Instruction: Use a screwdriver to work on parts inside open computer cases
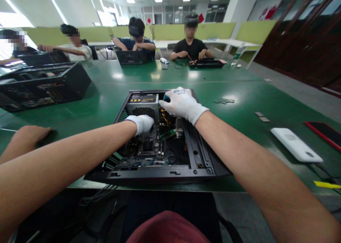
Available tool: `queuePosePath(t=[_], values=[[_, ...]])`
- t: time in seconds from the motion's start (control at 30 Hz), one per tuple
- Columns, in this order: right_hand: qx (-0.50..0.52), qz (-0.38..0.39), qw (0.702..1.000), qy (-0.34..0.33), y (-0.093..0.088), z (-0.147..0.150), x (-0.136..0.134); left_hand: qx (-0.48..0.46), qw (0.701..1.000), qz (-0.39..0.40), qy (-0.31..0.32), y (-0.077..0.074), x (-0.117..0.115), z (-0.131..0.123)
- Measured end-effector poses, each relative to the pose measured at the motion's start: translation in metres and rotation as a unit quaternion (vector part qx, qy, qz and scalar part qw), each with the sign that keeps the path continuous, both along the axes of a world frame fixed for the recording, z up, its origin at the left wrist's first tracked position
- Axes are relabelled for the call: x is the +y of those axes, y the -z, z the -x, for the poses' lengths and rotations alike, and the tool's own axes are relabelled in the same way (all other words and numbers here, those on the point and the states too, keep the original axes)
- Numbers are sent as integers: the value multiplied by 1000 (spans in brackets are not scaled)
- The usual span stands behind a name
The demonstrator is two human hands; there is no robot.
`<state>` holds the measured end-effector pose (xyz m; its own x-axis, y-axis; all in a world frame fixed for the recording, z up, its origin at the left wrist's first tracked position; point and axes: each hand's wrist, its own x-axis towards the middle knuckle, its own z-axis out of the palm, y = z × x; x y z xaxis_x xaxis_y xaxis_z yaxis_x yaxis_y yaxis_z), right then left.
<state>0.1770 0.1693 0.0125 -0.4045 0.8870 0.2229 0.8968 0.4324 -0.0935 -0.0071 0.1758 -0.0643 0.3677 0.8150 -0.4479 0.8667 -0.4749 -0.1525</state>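
Note:
An uncovered black computer case [157, 175] lies on its side in front of me, motherboard [149, 143] facing up. My left hand [145, 124], in a white glove, reaches in at the motherboard's far end, just below the power supply [142, 100]. Its fingers are bent down and closed; what they hold, if anything, is hidden. My right hand [181, 101], gloved in white with blue on the fingers, is over the case's far right part. Its thumb points at the power supply's side, apart from the fingers. Yellow and black cables [165, 117], a heatsink [179, 126] and a green memory module [167, 134] are below it.
On the green table [239, 129] to the right lie thin metal plates [224, 101], two small pieces [261, 116], a white power bank [295, 143] and a red-edged phone [326, 133]. Another open case [45, 83] stands left, near someone else's hand [29, 134]. Several people work opposite.

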Motion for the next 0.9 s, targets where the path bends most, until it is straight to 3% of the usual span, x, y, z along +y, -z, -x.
queuePosePath(t=[0.13,0.23,0.33,0.43,0.5,0.63,0.9], values=[[110,-40,993,17,-10,-22,-11,46,999,3,2,-3,-1,-5],[232,-88,968,49,-3,-53,-17,55,998,0,3,-6,-3,-7],[380,-119,913,84,24,-86,-11,57,998,-2,1,-7,-4,-7],[514,-92,849,81,62,-108,1,58,998,-6,-1,-8,-6,-7],[541,-57,834,93,85,-113,5,60,998,-7,-3,-9,-7,-8],[513,-15,847,136,116,-111,1,69,998,-4,-3,-11,-8,-10],[557,14,824,103,150,-112,-2,80,997,12,-1,-8,-4,-10]])
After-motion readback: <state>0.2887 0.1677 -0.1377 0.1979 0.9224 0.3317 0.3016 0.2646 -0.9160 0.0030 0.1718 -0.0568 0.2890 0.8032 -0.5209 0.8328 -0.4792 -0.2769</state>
